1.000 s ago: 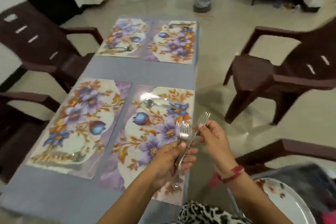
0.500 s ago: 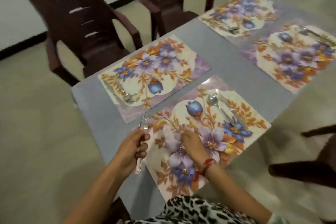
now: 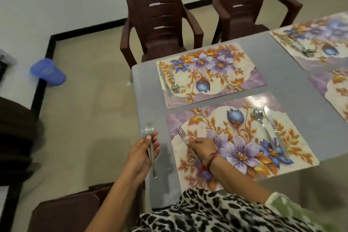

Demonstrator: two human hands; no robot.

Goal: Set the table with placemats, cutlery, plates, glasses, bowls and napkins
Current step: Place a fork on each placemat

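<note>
Several floral placemats lie on the grey table (image 3: 293, 88). On the nearest placemat (image 3: 243, 143) a spoon (image 3: 260, 124) and a knife (image 3: 273, 126) lie at its right side. My right hand (image 3: 202, 147) rests on this placemat's left side, fingers on a fork (image 3: 181, 133) that lies flat with tines pointing away. My left hand (image 3: 142, 154) hovers over the table's left edge, closed around a bunch of forks (image 3: 150, 147). The placemat beyond (image 3: 209, 71) carries a knife and spoon (image 3: 172, 83) at its left end.
Two dark brown plastic chairs (image 3: 160, 19) stand at the table's far side, and another chair (image 3: 66, 211) is close on my left. A blue plastic tub (image 3: 48, 72) lies on the floor at left. Further placemats with cutlery (image 3: 308, 51) sit at the right.
The view has swung left. My right hand has laid one fork down on the near placemat's left side. My left hand still holds the other forks, now over the table's edge.
</note>
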